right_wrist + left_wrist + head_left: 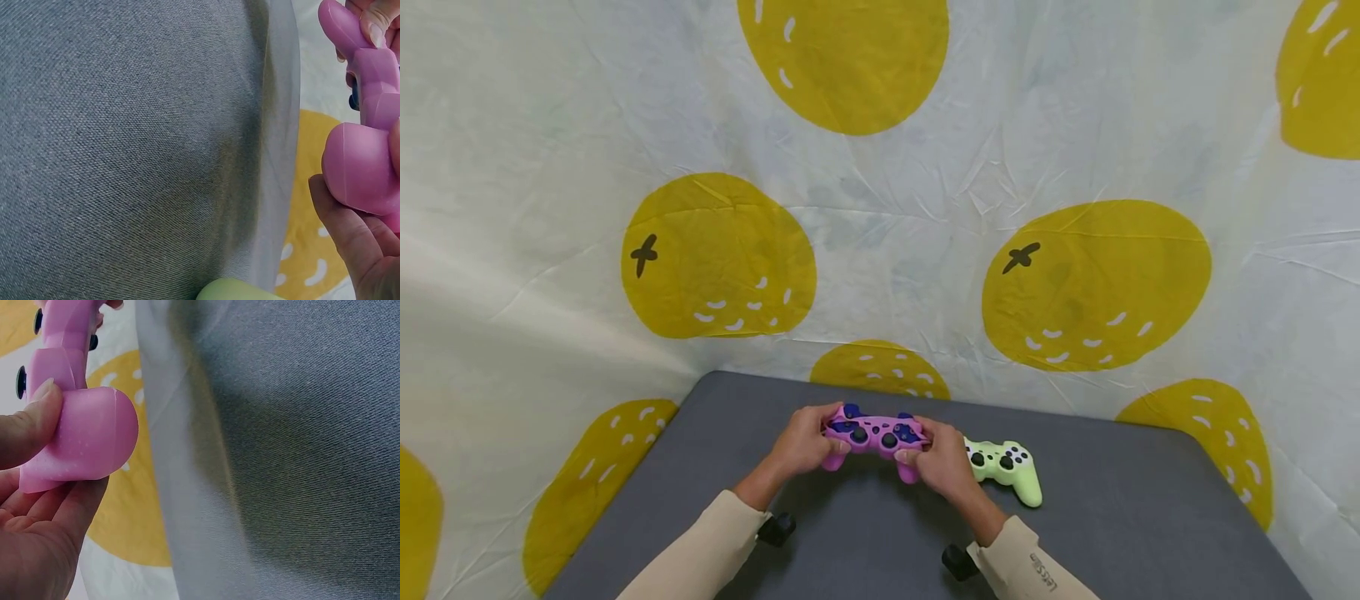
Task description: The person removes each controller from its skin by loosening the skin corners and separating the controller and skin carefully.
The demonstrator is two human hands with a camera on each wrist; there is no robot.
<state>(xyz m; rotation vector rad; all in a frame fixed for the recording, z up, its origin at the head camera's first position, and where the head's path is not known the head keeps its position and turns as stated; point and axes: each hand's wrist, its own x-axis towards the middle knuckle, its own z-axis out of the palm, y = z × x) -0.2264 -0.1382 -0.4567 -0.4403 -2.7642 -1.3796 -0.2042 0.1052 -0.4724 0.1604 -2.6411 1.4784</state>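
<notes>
Both hands hold a game controller (874, 432) with a pink, rubbery-looking cover and dark blue parts, raised over the grey table. My left hand (805, 440) grips its left end; in the left wrist view the thumb (39, 419) presses the pink handle (94, 434) and the fingers lie beneath. At the other end, my right hand (943, 457) grips the right handle, with fingers under the pink grip (359, 169) in the right wrist view. Dark blue shows at the top edge and around the buttons. Both black thumbsticks face up in the head view.
A light green controller (1018, 475) with black sticks lies on the grey cloth-covered table (1097, 500), just right of my right hand, which partly hides it. Behind stands a white curtain (895, 283) with yellow fruit prints. Small black cameras (777, 528) sit at both wrists.
</notes>
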